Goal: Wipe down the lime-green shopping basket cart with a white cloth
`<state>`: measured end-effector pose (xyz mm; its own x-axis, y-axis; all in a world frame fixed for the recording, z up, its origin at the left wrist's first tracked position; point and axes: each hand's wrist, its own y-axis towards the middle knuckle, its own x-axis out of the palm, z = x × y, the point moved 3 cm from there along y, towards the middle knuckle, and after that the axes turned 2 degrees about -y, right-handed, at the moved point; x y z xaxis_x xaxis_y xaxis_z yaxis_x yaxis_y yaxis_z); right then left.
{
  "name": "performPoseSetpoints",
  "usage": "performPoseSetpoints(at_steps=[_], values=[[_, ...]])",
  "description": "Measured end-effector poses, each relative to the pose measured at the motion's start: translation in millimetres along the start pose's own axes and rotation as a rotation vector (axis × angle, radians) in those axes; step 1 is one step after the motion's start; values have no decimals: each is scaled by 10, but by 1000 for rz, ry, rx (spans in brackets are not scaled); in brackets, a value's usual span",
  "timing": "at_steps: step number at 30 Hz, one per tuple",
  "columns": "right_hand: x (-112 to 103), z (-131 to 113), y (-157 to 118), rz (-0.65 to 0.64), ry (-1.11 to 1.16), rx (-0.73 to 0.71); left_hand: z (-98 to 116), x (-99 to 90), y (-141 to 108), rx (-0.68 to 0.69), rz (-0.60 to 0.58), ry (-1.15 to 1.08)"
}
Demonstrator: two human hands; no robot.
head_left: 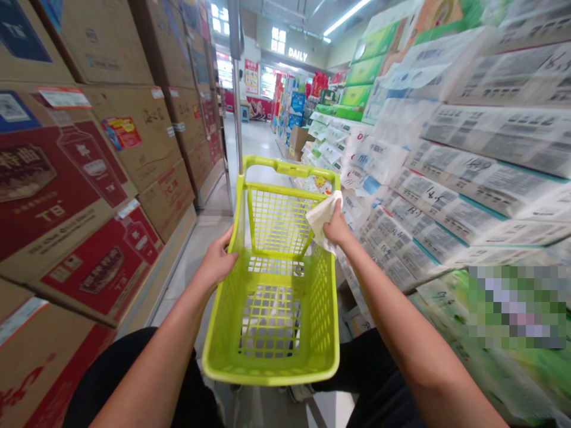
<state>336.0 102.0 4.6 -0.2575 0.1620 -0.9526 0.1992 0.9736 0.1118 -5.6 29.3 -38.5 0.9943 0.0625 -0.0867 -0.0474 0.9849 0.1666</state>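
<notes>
A yellow-green plastic shopping cart (270, 380) stands in front of me between my legs, with its basket bare and its handle bar at the far end. My left hand (219, 259) grips the left rim, thumb over the inner side and the other fingers mostly hidden outside. In my right hand (338, 227) is a white cloth (322, 219), pinched between thumb and fingers. The cloth lies against the right rim near the handle, and part of it hangs down over the side.
Stacked cardboard cartons (66, 178) line the left side. Packs of paper tissue (428, 190) are piled high on the right. A metal pole (236, 89) rises just beyond the cart's left corner. The tiled aisle (259, 137) runs ahead to a blue stool (244, 113) and a person beside it.
</notes>
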Motion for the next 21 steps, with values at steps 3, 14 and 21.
performPoseSetpoints(at_steps=[3,14,21], values=[[-10,-9,164,33,49,35,1,36,10,-9,18,-17],[341,121,-983,7,262,-160,-93,102,36,-27,190,-71],[428,261,-1569,-33,279,-230,-104,101,56,49,134,-11]])
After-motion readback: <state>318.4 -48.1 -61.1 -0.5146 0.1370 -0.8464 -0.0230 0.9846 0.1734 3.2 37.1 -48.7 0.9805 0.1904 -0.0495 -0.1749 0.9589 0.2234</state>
